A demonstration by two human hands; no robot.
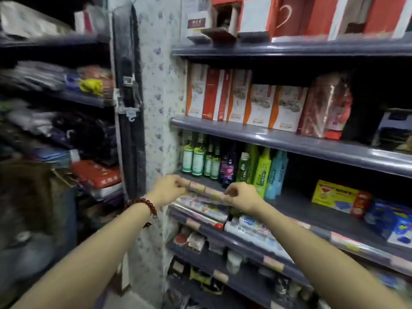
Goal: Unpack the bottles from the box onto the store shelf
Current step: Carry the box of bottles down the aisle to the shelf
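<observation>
My left hand (168,189) and my right hand (243,197) each pinch one end of a long narrow pack (205,191) with pink and yellow sections. I hold it level at the front edge of the grey bottle shelf (296,204). The pack is blurred, so I cannot tell what is in it. Behind it on that shelf stand several green glass bottles (196,158), a purple bottle (228,169), lime-green bottles (263,171) and light blue bottles (276,173). No carton is plainly in view.
A yellow box (332,194) and blue packs (392,221) lie further right on the same shelf. Orange-and-white cartons (258,103) fill the shelf above. Lower shelves (236,241) hold small goods. Left of a patterned pillar (158,121) is another rack of wrapped clothing (55,85).
</observation>
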